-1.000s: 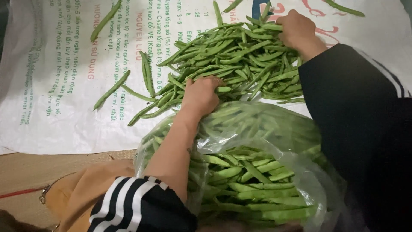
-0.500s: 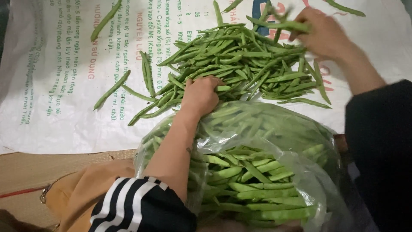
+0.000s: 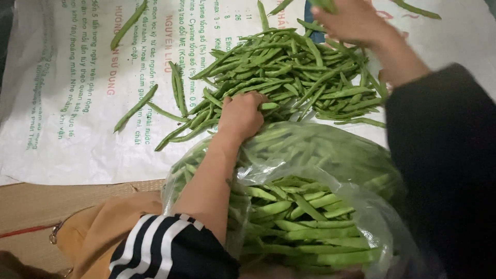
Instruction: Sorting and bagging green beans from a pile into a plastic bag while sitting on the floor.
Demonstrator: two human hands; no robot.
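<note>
Head view: the left hand (image 3: 242, 114) is seen with its fingers curled down into the near edge of the bean pile (image 3: 289, 77), closed on a few beans, while the right hand (image 3: 351, 20), blurred at the top edge, is closed around some beans lifted just above the pile's far side. The pile is spread on a white printed sack (image 3: 67, 103) laid flat, with loose beans (image 3: 135, 107) scattered to its left, and a clear plastic bag (image 3: 310, 206) packed with beans is set just below the left hand, touching the pile.
</note>
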